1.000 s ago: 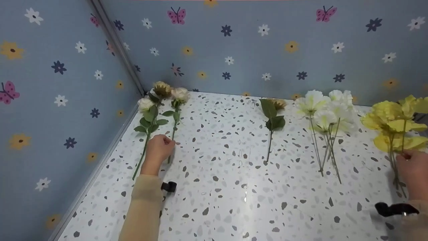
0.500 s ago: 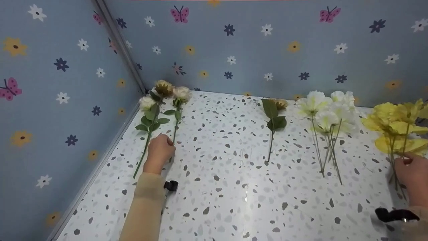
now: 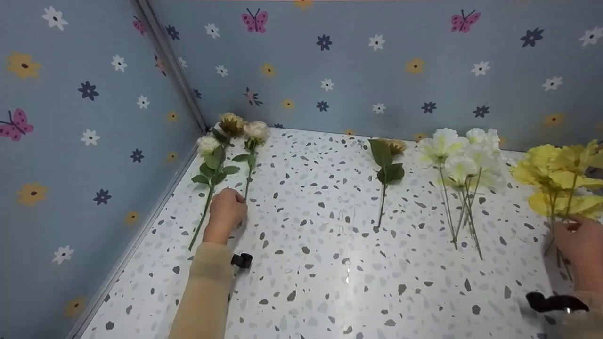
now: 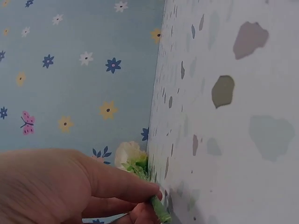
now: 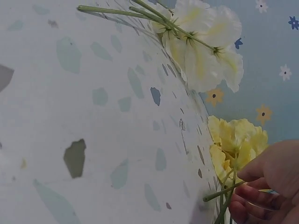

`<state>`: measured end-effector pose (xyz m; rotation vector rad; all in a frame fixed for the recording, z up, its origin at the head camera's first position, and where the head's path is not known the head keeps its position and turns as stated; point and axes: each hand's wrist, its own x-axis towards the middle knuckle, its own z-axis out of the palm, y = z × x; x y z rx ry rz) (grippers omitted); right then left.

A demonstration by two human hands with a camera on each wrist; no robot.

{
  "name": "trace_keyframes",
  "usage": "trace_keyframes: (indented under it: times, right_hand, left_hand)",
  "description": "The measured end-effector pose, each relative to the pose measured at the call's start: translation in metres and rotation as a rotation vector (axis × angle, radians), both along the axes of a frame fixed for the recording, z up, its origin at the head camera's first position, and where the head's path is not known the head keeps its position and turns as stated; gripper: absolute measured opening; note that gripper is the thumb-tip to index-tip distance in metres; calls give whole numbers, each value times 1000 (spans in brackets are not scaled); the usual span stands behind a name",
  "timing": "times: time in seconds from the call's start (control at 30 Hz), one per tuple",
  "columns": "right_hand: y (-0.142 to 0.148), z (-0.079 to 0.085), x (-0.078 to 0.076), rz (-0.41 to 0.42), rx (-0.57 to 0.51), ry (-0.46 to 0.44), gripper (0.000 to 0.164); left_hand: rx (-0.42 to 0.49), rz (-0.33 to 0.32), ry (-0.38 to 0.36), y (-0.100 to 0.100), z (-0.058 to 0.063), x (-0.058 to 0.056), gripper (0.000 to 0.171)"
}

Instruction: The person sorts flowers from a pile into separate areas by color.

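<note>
At the left of the head view, my left hand (image 3: 226,210) pinches the lower stem of a pale rose (image 3: 256,131) that lies on the tabletop. The cut stem end (image 4: 161,211) pokes out past my fingertips in the left wrist view. Beside this rose lie other roses (image 3: 207,145), cream and tan, with green leaves. At the right edge, my right hand (image 3: 579,240) pinches a thin green stem (image 5: 219,193) among the yellow flowers (image 3: 541,162). That stem crosses other stems of the bunch. Part of the right hand is cut off by the head view's edge.
White flowers (image 3: 464,155) on thin stems lie left of the yellow ones. A single tan rose with dark leaves (image 3: 384,162) lies near the middle. Patterned blue wall panels (image 3: 348,61) stand behind and at left of the speckled white tabletop (image 3: 306,282).
Near the right hand, one yellow flower's stem end has swung leftward, and that hand has shifted slightly left. The left hand stays at the rose stem. The head view has shifted a little.
</note>
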<state>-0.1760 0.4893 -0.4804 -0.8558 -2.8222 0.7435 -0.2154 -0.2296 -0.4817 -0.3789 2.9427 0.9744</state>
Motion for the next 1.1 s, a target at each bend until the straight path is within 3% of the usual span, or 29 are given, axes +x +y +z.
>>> trace_keyframes:
  times: [0.2, 0.3, 0.47, 0.57, 0.63, 0.73, 0.87, 0.97, 1.1]
  right_hand:
    - [-3, 4, 3, -31, -8, 17, 57]
    - [-12, 11, 5, -81, -17, 69, 57]
    - [-47, 29, -1, -181, -80, 239, 54]
    - [-76, 40, -4, -185, -171, 345, 50]
    - [-100, 45, -6, -136, -268, 411, 46]
    - [-139, 49, -8, 13, -444, 471, 41]
    - [-191, 49, -10, 194, -602, 446, 39]
    - [-223, 46, -9, 309, -687, 426, 39]
    - [-257, 39, -4, 441, -773, 385, 40]
  left_hand:
    - [53, 28, 14, 2, 5, -2, 15]
    - [117, 39, 36, 7, 10, -3, 17]
    - [276, 28, 188, 31, 17, -3, 15]
    - [381, 11, 284, 57, 19, -2, 12]
    - [454, -12, 320, 76, 19, 0, 10]
    - [575, -75, 347, 104, 19, 4, 10]
    - [730, -209, 349, 136, 14, 13, 12]
    - [794, -301, 325, 155, 10, 21, 13]
    - [846, -374, 262, 177, 7, 33, 13]
